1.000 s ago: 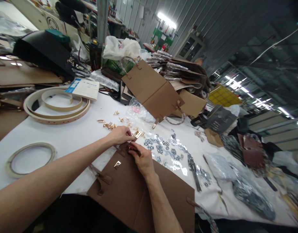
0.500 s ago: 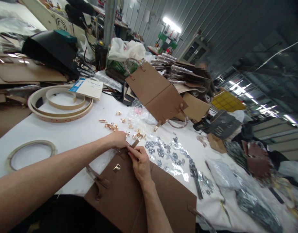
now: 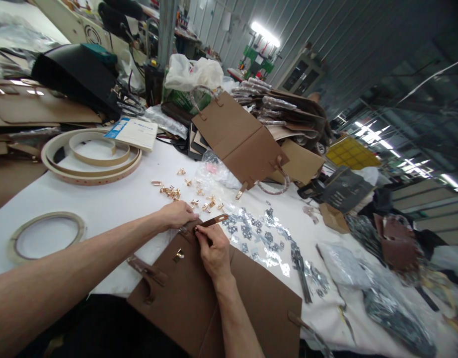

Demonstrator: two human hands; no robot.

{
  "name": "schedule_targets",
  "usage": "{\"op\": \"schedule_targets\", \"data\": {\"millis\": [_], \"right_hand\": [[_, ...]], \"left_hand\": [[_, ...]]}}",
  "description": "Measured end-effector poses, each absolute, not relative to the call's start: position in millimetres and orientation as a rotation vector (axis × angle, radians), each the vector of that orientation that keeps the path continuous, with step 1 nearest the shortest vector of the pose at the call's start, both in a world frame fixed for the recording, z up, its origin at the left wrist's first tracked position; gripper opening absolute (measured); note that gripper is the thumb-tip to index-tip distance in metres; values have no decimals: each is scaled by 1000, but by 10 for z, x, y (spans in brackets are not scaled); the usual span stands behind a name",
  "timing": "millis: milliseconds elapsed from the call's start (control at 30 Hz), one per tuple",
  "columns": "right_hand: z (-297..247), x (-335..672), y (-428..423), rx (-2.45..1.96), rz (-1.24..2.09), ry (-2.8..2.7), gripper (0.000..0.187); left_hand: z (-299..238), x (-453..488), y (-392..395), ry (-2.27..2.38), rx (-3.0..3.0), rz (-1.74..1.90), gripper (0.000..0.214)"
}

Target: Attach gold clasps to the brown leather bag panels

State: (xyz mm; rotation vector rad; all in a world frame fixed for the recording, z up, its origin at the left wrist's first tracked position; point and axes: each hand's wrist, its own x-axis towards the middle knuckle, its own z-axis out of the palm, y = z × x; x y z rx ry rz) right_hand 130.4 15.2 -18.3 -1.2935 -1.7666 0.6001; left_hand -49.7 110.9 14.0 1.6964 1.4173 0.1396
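Note:
A brown leather bag panel (image 3: 188,293) lies across my lap and the table's front edge, with handles at its left and lower right. My left hand (image 3: 179,215) is closed on the panel's upper edge, its fingertips pressing there. At the same edge my right hand (image 3: 214,251) pinches thumb and forefinger at the base of a short brown strap (image 3: 210,222). The strap has a metal-trimmed tip pointing right. Whatever small part lies between those fingertips is mostly hidden. A gold clasp piece (image 3: 179,255) sits on the panel below my left hand.
Several gold fittings (image 3: 171,192) lie beyond my hands, with flat silver plates (image 3: 247,231) to their right. Tape rolls (image 3: 46,236) and coiled strips (image 3: 91,179) are at left. Another brown bag panel (image 3: 236,136) leans at the back. Black-handled pliers-like tool (image 3: 301,273) lies right.
The strap has swung right, and more of it with its metal tip now shows above my right hand. Both hands stay at the panel's upper edge, their fingers slightly shifted.

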Motion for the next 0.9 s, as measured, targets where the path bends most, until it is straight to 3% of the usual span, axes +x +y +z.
{"op": "schedule_targets", "data": {"millis": [667, 900], "right_hand": [[-161, 1336, 165, -1265, 602, -1768, 16], [-195, 1307, 143, -1292, 596, -1790, 16]], "left_hand": [[71, -545, 1057, 1282, 1609, 265, 46], [93, -587, 995, 1228, 1619, 226, 26]]}}
